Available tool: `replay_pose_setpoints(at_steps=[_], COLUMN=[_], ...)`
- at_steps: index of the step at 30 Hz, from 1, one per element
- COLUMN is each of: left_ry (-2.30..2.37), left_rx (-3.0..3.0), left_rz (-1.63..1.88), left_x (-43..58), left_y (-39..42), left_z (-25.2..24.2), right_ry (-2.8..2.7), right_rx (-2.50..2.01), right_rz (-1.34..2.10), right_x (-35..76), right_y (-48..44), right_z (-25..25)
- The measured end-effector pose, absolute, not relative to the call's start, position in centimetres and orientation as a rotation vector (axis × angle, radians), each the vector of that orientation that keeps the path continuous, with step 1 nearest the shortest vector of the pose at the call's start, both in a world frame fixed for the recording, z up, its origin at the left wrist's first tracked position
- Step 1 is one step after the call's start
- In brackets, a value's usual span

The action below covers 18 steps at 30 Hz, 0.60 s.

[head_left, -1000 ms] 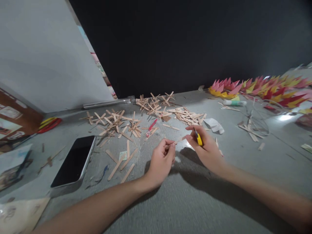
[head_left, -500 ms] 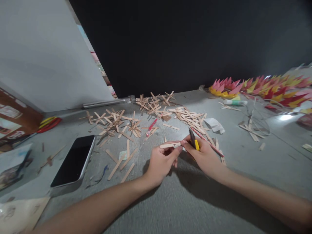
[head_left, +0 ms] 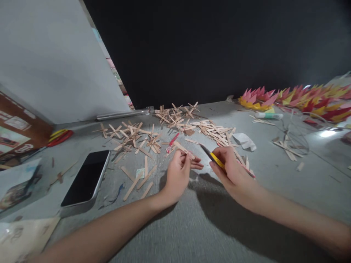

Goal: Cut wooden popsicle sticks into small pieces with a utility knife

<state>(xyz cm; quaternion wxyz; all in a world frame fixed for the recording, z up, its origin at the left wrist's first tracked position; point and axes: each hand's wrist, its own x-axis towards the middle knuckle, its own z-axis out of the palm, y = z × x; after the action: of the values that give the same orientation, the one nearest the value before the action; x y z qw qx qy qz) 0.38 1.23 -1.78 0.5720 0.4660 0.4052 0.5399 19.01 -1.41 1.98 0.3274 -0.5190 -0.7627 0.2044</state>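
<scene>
Between the thumb and fingers of my left hand [head_left: 179, 173] is a wooden craft stick [head_left: 183, 148], its far end pointing up and to the left. My right hand [head_left: 234, 175] grips a yellow and black utility knife [head_left: 216, 159], whose blade end points left toward the stick without touching it. A pile of loose craft sticks [head_left: 215, 132] lies just beyond my right hand. Past my left hand are a red pen-like item [head_left: 173, 138] and sticks joined into crossed shapes [head_left: 131, 135].
A smartphone [head_left: 86, 179] lies on the grey surface at left. Pink, red and yellow paper crowns [head_left: 257, 98], a glue stick [head_left: 268, 115] and a crumpled white paper [head_left: 245, 141] are at right. A black panel [head_left: 205, 47] stands behind.
My hands have moved apart. The knife has swung from upright to pointing left, now held forward in my right hand. The craft stick has turned in my left fingers.
</scene>
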Motion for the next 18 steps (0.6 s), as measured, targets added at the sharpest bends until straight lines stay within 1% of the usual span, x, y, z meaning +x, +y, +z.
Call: replay_pose_setpoints(at_steps=[7,18], left_ry=[1.075,1.126], left_rx=[1.277,1.383], left_rz=[1.221,1.195], left_x=[-0.04,-0.26], left_y=[1.15,1.15], left_z=[-1.79,-1.81], right_ry=[-2.241,-2.231], right_rx=[-1.337,-1.256], right_rz=[0.3,0.313], right_x=[19.6,19.65], right_y=[-2.08,-2.03], right_z=[2.74,2.03])
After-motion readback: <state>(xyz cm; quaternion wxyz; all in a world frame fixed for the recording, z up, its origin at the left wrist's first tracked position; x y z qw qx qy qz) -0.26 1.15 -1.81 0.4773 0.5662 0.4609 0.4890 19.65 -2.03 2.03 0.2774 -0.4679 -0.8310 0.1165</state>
